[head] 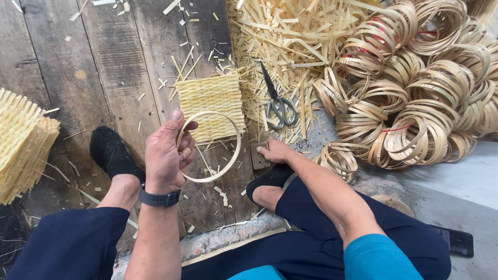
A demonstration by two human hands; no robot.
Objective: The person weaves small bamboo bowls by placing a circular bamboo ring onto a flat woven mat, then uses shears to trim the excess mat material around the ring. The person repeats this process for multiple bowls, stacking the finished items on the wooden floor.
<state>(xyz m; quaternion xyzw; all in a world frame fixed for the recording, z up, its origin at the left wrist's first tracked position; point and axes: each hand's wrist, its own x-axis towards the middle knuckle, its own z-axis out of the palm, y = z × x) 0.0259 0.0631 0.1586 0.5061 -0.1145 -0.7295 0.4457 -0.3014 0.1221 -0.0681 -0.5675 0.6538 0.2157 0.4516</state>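
Just above the plank floor (104,67), the left hand (165,155) is clamped on a bamboo strip hoop (231,155), over a woven bamboo mat (211,96). Fingers curled together, the right hand (275,152) presses the floor near the scissors (278,106).

hands 2 (165,155) | scissors 1 (277,101) | woven mats 1 (211,106) | phones 1 (459,242)

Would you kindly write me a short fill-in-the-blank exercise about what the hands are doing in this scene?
1. The left hand holds a bamboo ____.
2. The right hand rests on the wooden ____.
3. A pair of ____ lies on the loose bamboo strips.
4. A woven bamboo mat lies just ____ the ring.

Missing words: ring; floor; scissors; behind
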